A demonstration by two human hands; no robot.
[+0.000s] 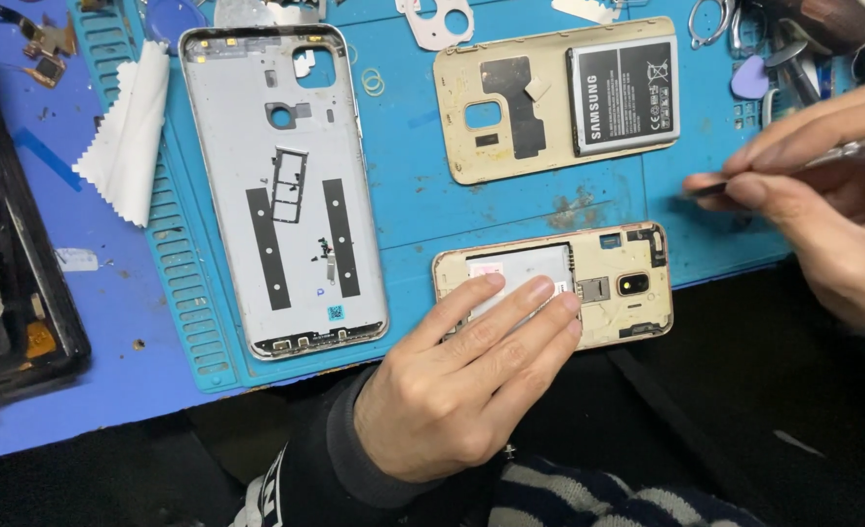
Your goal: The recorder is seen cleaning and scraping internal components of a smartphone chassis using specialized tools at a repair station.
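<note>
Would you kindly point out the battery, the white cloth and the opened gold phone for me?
battery [623,96], head view, middle of its dark label face.
white cloth [130,137], head view, centre of the folded fabric.
gold phone [620,283], head view, frame beside the camera lens.

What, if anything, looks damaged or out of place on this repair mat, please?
The gold back cover is smudged with dark grime, and the blue mat beside it is scuffed. The opened gold phone under the left hand overhangs the mat's near edge. The right hand holds a thin tool.
</note>
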